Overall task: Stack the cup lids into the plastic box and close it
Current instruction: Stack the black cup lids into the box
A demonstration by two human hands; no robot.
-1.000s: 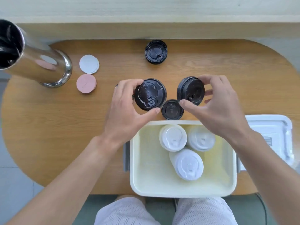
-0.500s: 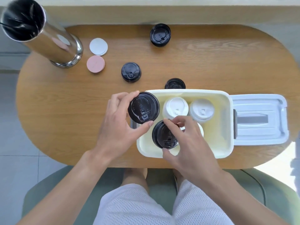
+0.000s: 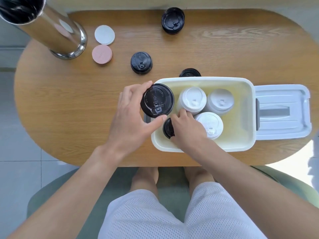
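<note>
We note our left hand (image 3: 131, 118) pinching a round black plastic cup lid (image 3: 157, 100) by its rim over the near-left corner of the cream plastic box (image 3: 248, 118), likely waiting its turn; our right hand (image 3: 186, 130), fingers curled, sets a second black lid (image 3: 167, 128) inside, beside three white lid stacks (image 3: 192, 99). Three black lids (image 3: 141, 62) remain on the wooden tabletop (image 3: 69, 109); the box's white cover (image 3: 283, 114) lies off at the right edge, a steel cylinder (image 3: 51, 31) far left

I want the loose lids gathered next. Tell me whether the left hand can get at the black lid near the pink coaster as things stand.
Probably not right away: the left hand already grips a black lid over the box's left edge. The table between it and the loose black lid looks clear.
</note>
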